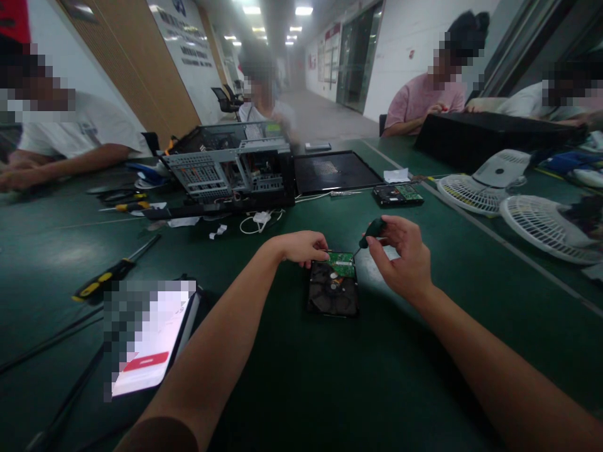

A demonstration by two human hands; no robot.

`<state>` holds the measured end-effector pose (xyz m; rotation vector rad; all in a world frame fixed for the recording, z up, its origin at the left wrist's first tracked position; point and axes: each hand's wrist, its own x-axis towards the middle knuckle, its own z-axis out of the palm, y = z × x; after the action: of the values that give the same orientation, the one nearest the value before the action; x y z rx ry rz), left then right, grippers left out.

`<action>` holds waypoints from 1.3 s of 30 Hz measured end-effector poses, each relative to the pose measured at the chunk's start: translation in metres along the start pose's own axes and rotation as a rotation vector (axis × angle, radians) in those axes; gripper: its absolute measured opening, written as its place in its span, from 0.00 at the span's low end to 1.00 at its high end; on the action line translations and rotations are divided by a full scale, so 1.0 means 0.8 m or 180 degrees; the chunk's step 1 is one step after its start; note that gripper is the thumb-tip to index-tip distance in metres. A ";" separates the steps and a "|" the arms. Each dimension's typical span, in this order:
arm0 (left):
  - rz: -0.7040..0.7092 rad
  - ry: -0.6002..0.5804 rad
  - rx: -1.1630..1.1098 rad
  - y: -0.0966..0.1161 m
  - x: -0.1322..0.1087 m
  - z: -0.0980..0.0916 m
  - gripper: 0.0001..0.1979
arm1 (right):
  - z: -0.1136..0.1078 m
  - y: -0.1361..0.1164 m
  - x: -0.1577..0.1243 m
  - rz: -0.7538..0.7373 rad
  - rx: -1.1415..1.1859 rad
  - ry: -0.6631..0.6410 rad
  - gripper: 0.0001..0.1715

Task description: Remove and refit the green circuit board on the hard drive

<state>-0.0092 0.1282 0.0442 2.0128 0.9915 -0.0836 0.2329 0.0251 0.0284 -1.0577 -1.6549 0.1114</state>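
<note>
In the head view, the hard drive (332, 294) is lying well in from the table's (282, 376) far edge, the left hand (305, 248) clamping its far-left corner, the right hand (400, 256) pinching a screwdriver (374, 231). Unscrewing seems underway; the circuit board (343, 267) is still sitting on.

- Black hard drive (330, 295), flat, green circuit board (343, 266) upward at twelve o'clock.
- Dark-green screwdriver (372, 233), slanted at the drive's one o'clock, tip seemingly touching its corner.

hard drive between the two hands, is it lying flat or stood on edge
Lying flat: the hard drive rests on the green tabletop with its broad circuit-board face upward, the left hand at one far corner.
</note>
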 end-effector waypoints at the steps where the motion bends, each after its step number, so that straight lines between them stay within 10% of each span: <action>1: -0.0049 -0.0009 -0.0007 0.001 0.001 0.001 0.22 | 0.001 0.000 0.000 -0.0010 -0.0037 0.0032 0.31; 28: -0.0013 0.0363 -0.0040 0.001 0.018 0.014 0.20 | 0.008 0.026 0.011 -0.0183 -0.0260 -0.0038 0.34; 39: 0.0397 0.0260 -0.1125 -0.031 0.021 0.011 0.22 | 0.002 0.016 0.014 -0.0178 -0.0097 -0.0228 0.32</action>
<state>-0.0115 0.1398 0.0149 1.7564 0.8609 0.2284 0.2390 0.0415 0.0288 -1.0400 -1.7542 0.0885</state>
